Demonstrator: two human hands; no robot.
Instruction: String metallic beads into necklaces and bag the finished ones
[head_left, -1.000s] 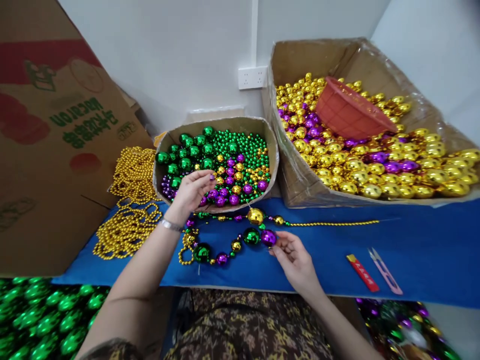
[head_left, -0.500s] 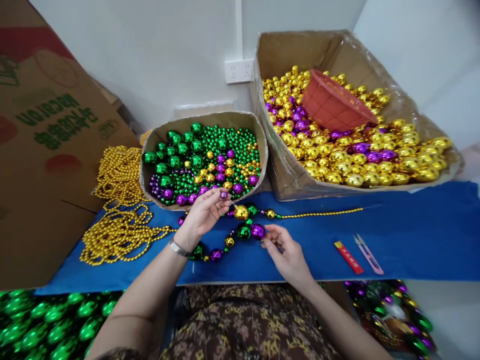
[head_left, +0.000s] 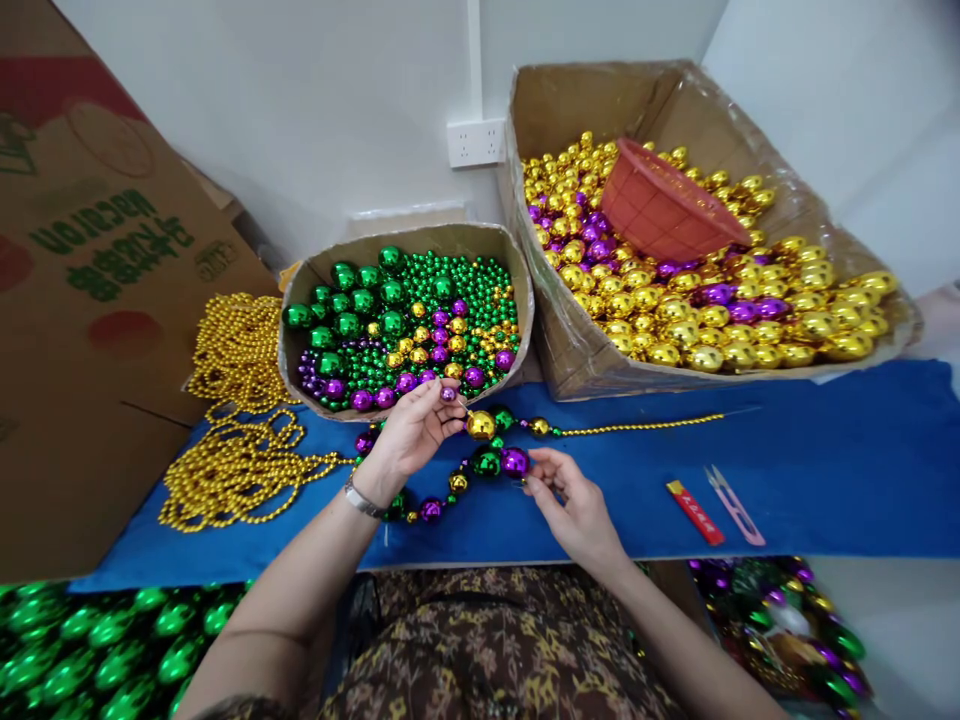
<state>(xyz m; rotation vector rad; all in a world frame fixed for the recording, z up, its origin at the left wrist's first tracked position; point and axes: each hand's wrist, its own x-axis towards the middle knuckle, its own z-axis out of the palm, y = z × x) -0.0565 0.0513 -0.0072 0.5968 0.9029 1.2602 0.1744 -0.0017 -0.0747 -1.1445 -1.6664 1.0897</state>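
Note:
My left hand (head_left: 409, 432) pinches a small purple bead (head_left: 448, 394) in front of the low box's rim. A thin thread or wire seems to run from it toward a large gold bead (head_left: 481, 425). My right hand (head_left: 576, 508) is closed at the fingertips on the bead string, beside a large purple bead (head_left: 515, 462). A green bead (head_left: 486, 461) sits against that purple one. The string's other green, gold and purple beads curve below my left hand, partly hidden by it. A gold bead strand (head_left: 637, 428) stretches right from the string.
A low box (head_left: 409, 236) holds mixed beads behind my hands. The taller carton (head_left: 585, 375) at right holds gold and purple beads and a red basket (head_left: 664, 205). Gold chains (head_left: 232, 475) lie left. Pink-handled snips (head_left: 739, 508) and a red packet (head_left: 695, 512) lie right on the blue cloth (head_left: 847, 470).
Both hands keep their grips and have hardly moved. My left hand has shifted very slightly to the right. The whole view has drifted a little.

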